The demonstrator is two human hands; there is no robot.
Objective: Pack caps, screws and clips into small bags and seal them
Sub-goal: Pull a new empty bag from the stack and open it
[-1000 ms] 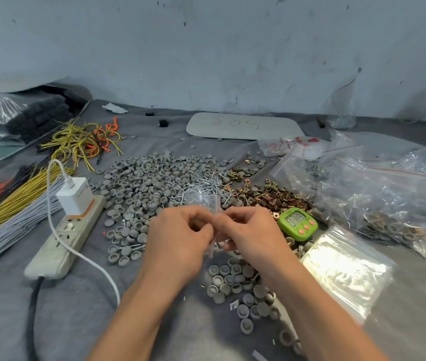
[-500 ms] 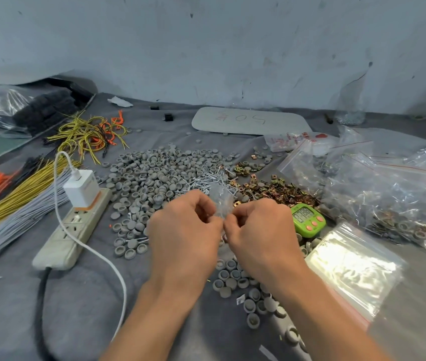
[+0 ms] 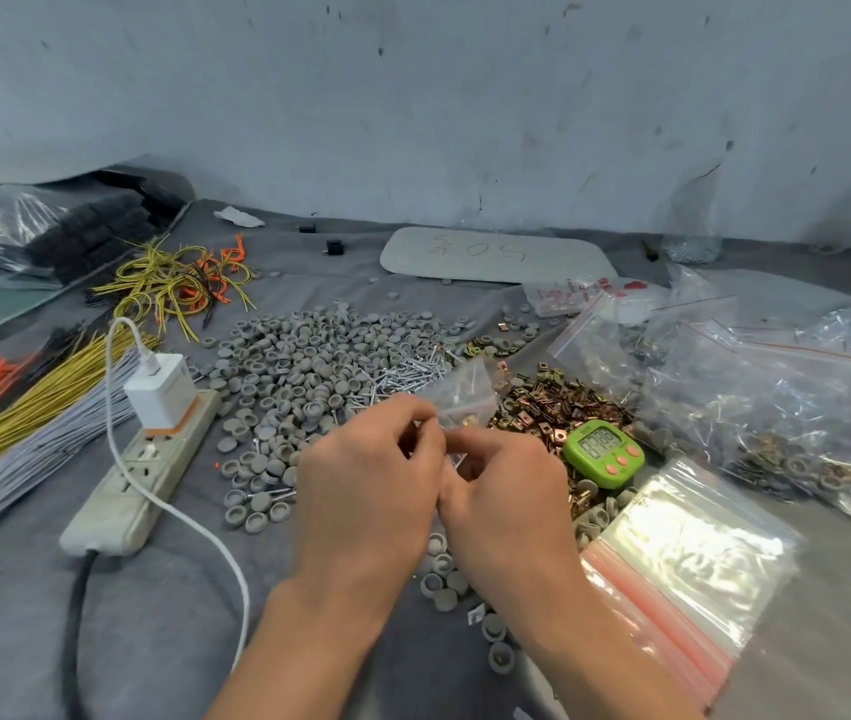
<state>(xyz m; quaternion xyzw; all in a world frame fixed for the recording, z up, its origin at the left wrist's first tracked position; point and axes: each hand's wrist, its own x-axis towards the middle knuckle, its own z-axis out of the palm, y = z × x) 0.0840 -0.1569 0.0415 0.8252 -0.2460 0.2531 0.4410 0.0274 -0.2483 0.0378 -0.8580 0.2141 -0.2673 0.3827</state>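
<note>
Above the worktop (image 3: 179,641), my left hand (image 3: 366,491) and right hand (image 3: 506,491) grip the small bag (image 3: 465,392) by pinching, probably sealing it; next, press along its strip.

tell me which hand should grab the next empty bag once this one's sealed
Right, probably. The stack of empty bags lies beside the right hand, on its outer side; the left hand would have to cross over it. Both pinch the small bag.

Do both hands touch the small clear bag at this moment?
Touching. The head view shows the left hand and the right hand pinching the lower edge of the small clear bag between their fingertips.
</note>
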